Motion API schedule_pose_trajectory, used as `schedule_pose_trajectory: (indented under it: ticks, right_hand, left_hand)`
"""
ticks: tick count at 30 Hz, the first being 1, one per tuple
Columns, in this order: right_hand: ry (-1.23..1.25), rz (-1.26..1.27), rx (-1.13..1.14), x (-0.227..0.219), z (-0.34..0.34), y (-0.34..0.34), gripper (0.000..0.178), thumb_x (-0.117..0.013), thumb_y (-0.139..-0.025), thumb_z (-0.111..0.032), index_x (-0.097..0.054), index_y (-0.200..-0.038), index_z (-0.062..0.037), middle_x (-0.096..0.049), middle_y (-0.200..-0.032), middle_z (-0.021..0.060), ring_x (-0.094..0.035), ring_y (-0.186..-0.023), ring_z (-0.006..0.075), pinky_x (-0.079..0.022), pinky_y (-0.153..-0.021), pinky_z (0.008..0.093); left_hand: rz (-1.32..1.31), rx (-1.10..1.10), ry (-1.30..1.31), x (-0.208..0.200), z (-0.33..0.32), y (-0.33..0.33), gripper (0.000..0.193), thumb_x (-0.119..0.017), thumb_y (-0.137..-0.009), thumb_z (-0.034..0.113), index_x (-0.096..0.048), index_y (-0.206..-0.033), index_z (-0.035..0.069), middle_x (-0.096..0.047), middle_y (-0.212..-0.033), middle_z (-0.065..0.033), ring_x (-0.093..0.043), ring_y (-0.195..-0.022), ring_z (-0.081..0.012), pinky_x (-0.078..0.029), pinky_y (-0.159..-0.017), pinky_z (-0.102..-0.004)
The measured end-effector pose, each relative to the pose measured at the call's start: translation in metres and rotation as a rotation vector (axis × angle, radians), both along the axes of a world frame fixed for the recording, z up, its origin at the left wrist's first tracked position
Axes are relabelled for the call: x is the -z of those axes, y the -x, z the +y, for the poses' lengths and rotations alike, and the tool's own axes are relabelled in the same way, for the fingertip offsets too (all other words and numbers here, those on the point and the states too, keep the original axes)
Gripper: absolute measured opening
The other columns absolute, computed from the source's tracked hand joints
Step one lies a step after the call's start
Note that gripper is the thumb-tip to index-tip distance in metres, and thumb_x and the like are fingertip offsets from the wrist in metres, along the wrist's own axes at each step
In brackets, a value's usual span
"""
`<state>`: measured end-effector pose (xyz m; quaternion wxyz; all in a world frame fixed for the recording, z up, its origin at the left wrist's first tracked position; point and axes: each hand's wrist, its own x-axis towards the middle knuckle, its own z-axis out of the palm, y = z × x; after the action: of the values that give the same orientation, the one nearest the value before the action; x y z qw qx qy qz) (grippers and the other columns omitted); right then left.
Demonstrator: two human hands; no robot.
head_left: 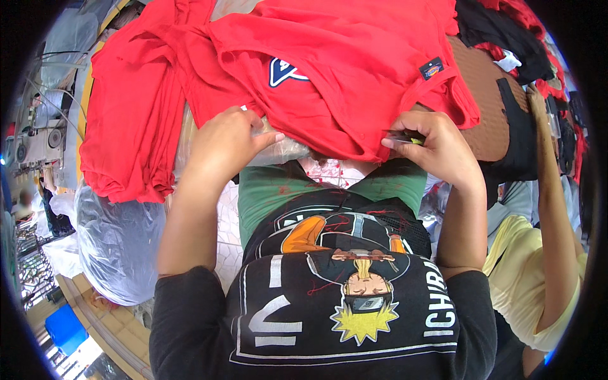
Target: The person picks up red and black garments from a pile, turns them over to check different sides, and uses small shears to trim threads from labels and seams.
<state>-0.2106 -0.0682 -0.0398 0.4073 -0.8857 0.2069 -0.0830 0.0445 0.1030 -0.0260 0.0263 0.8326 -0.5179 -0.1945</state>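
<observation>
A red shirt [342, 69] lies spread over the work surface in front of me, with a navy and white patch on its front and a dark label at the neck. My right hand [437, 142] is closed around small thread snips [399, 135], dark with a yellow-green part, mostly covered by the fingers. They are at the shirt's near edge. My left hand [231, 136] rests at the garment's near left edge, its thumb stretched out apart from the bent fingers. Nothing shows between thumb and forefinger; the other fingertips are hidden.
Folded red garments [130, 126] hang over the left edge. A brown quilted pad [478, 95] and black cloth lie at right. Clear plastic wrapping [117, 240] bulges at lower left. Another person's arm [551, 209] reaches forward on the far right.
</observation>
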Motion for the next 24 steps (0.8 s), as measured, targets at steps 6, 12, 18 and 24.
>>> schedule_pose_trajectory:
  ticks: [6,12,18,24]
  right_hand:
    - [0.042,-0.041,0.051,0.011,0.002,-0.012,0.014,-0.071,-0.078,-0.005,-0.064,-0.089,0.0019,-0.061,-0.076,0.0102,-0.058,-0.068,0.0161,-0.046,-0.064,0.0293]
    - [0.074,-0.057,0.011,0.027,0.009,-0.038,0.017,-0.069,-0.079,-0.015,-0.066,-0.092,-0.003,-0.065,-0.085,0.0159,-0.063,-0.081,0.0347,-0.05,-0.07,0.0403]
    - [0.064,0.019,-0.058,0.028,0.004,-0.025,0.018,-0.067,-0.076,-0.008,-0.066,-0.094,-0.0036,-0.063,-0.089,0.0138,-0.063,-0.083,0.035,-0.049,-0.073,0.0425]
    - [0.104,-0.072,-0.067,0.042,0.006,-0.023,0.018,-0.065,-0.075,-0.003,-0.065,-0.093,-0.0029,-0.063,-0.087,0.0137,-0.063,-0.083,0.0337,-0.05,-0.073,0.041]
  left_hand:
    - [0.177,0.151,-0.018,0.034,0.036,-0.019,0.02,-0.072,-0.076,0.023,-0.071,-0.085,0.005,-0.065,-0.083,-0.0167,-0.064,-0.081,-0.0323,-0.049,-0.072,-0.0397]
    - [0.286,0.119,-0.766,0.075,0.122,-0.05,0.016,-0.076,-0.073,0.026,-0.075,-0.083,0.014,-0.069,-0.081,-0.0153,-0.067,-0.075,-0.0304,-0.051,-0.071,-0.0398]
    - [0.281,0.201,-1.48,0.19,0.264,-0.072,0.039,-0.079,-0.072,0.034,-0.072,-0.1,0.008,-0.072,-0.087,-0.0128,-0.067,-0.078,-0.0273,-0.052,-0.075,-0.0397]
    - [0.309,0.275,-1.123,0.124,0.164,-0.063,0.04,-0.069,-0.079,0.044,-0.073,-0.097,0.008,-0.071,-0.085,-0.0149,-0.067,-0.078,-0.0278,-0.05,-0.072,-0.0411]
